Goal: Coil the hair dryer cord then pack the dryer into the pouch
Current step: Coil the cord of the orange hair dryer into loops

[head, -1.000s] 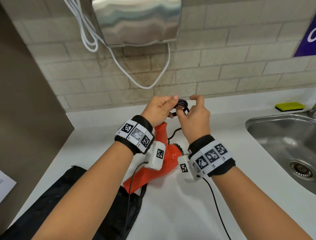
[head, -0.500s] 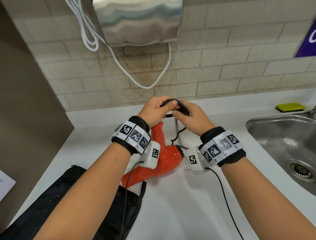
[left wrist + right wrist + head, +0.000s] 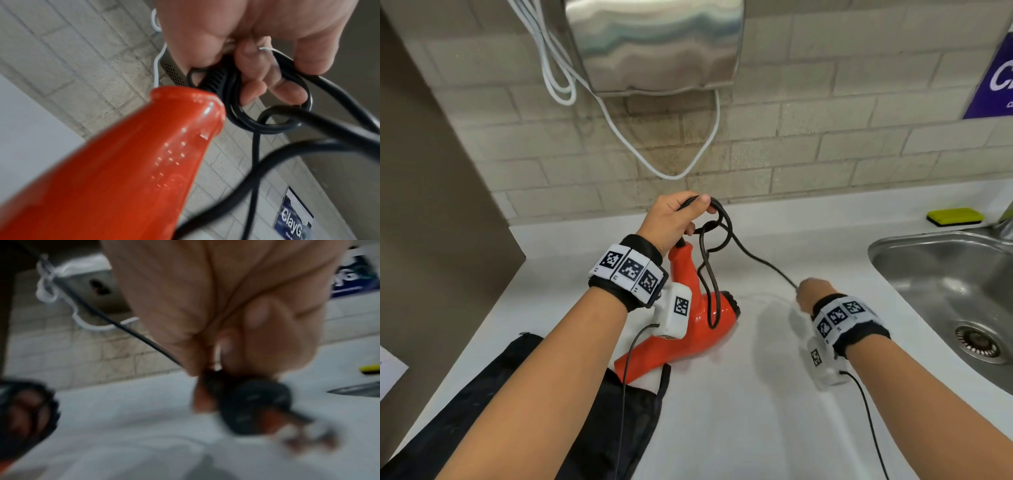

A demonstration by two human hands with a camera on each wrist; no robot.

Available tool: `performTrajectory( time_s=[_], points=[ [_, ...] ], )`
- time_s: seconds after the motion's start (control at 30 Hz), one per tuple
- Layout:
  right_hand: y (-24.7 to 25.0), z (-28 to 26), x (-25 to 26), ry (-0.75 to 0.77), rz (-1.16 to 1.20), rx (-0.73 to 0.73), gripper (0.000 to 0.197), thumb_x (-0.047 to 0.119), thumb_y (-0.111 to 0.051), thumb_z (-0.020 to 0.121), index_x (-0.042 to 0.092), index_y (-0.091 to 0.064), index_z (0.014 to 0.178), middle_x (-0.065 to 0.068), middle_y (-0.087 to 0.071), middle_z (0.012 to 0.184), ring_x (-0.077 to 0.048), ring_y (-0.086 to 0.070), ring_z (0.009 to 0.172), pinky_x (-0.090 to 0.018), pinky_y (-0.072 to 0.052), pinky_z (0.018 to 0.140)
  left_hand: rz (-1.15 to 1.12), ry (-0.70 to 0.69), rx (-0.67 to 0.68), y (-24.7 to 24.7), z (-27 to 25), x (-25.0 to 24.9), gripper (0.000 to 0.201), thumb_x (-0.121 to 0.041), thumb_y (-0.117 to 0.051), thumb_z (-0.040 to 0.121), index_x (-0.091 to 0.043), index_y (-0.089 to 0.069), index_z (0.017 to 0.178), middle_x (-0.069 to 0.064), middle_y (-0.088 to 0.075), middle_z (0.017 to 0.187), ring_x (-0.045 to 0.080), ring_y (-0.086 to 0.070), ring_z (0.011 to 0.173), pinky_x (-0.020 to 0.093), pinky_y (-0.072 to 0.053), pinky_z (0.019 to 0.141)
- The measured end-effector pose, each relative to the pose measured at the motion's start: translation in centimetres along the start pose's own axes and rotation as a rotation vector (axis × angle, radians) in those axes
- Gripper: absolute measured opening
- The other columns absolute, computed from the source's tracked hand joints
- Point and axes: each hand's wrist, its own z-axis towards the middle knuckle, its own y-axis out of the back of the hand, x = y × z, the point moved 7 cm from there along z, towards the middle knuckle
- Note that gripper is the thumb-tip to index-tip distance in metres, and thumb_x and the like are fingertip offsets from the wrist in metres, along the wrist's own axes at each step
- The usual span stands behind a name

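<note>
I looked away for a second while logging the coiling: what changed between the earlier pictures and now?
The right hand left the left hand and moved down to the right, towards the sink, drawing the cord out; it now grips the plug end. The left hand still holds the loops above the hair dryer, which stayed on the counter by the pouch.

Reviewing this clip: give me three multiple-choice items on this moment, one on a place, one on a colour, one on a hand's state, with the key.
1. Where does the pouch lie?
A. in the sink
B. on the counter, under the dryer's nozzle end
C. on the wall

2. What colour is the hair dryer?
A. orange-red
B. blue
C. white

3. What does the left hand hold?
A. a sponge
B. nothing
C. loops of the cord

Key: 1 B, the black fabric spreads on the white counter; 2 A, its body is glossy orange-red; 3 C, fingers curl round the black loops in the left wrist view.
</note>
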Motion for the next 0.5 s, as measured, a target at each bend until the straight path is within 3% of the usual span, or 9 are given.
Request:
performTrajectory(
  time_s=[0.1,0.2,0.3,0.33,0.37,0.4,0.43,0.5],
  points=[
    [-1.8,-0.7,1.8,0.145,0.001,0.127,0.032,0.012,-0.046,0.091,0.008,-0.054,0.122,-0.014,-0.059,0.124,-0.028,-0.058,0.111,-0.031,-0.047,0.092,-0.052,0.028,-0.007,-0.1,0.1,0.2,0.026,-0.021,-0.045,0.095,-0.015,-0.060,0.075,-0.020,-0.051,0.041,0.001,-0.037,0.036,0.020,-0.034,0.055],
    [0.7,-2.2,6.1,0.443,0.245,-0.054,0.044,0.006,-0.046,0.090,0.014,-0.041,0.133,-0.016,-0.056,0.127,-0.026,-0.056,0.110,-0.027,-0.042,0.092,-0.104,0.044,-0.003,-0.3,0.2,0.4,0.027,-0.019,-0.045,0.095,-0.013,-0.060,0.074,-0.016,-0.045,0.037,0.002,-0.034,0.034,0.024,-0.031,0.055],
    [3.7,-5.4,11.3,0.785,0.513,-0.084,0.051,-0.006,-0.041,0.089,0.015,-0.038,0.136,-0.009,-0.050,0.132,-0.001,-0.047,0.110,-0.015,-0.032,0.093,-0.138,0.060,-0.004,-0.2,0.3,0.8,0.029,-0.020,-0.045,0.095,-0.014,-0.061,0.072,-0.014,-0.038,0.037,0.002,-0.030,0.034,0.023,-0.030,0.053],
    [4.1,-6.3,12.5,0.843,0.569,-0.034,0.052,-0.008,-0.040,0.089,0.015,-0.038,0.136,-0.002,-0.051,0.132,0.011,-0.047,0.100,-0.010,-0.035,0.089,-0.149,0.064,-0.004,-0.2,0.3,0.7,0.029,-0.020,-0.044,0.095,-0.014,-0.061,0.072,-0.014,-0.037,0.037,0.002,-0.030,0.034,0.022,-0.030,0.052],
    [4.1,-6.9,13.5,0.880,0.590,0.025,0.053,-0.008,-0.040,0.090,0.017,-0.037,0.136,0.007,-0.053,0.126,0.019,-0.049,0.081,-0.005,-0.040,0.078,-0.158,0.069,-0.004,-0.2,0.3,0.7,0.029,-0.019,-0.043,0.095,-0.014,-0.060,0.072,-0.014,-0.038,0.037,0.002,-0.030,0.035,0.020,-0.030,0.051],
    [3.8,-7.2,14.2,0.894,0.579,0.082,0.051,-0.005,-0.039,0.091,0.018,-0.036,0.137,0.014,-0.054,0.114,0.016,-0.051,0.065,-0.004,-0.041,0.062,-0.165,0.074,-0.005,-0.3,0.3,0.7,0.029,-0.018,-0.043,0.095,-0.013,-0.059,0.073,-0.014,-0.040,0.036,0.002,-0.032,0.035,0.019,-0.030,0.050],
    [3.4,-7.3,14.7,0.890,0.556,0.122,0.049,-0.002,-0.039,0.092,0.019,-0.036,0.137,0.014,-0.055,0.102,0.012,-0.054,0.059,-0.006,-0.042,0.052,-0.172,0.079,-0.006,-0.3,0.3,0.7,0.028,-0.017,-0.042,0.096,-0.013,-0.059,0.073,-0.014,-0.041,0.036,0.001,-0.035,0.036,0.019,-0.030,0.050],
    [2.7,-7.1,15.1,0.853,0.546,0.168,0.047,0.001,-0.040,0.092,0.016,-0.038,0.136,-0.002,-0.061,0.099,0.003,-0.058,0.063,-0.011,-0.043,0.046,-0.188,0.082,-0.005,-0.4,0.4,0.8,0.028,-0.018,-0.043,0.096,-0.013,-0.059,0.073,-0.013,-0.041,0.036,0.003,-0.038,0.040,0.019,-0.032,0.051]
  ],
)
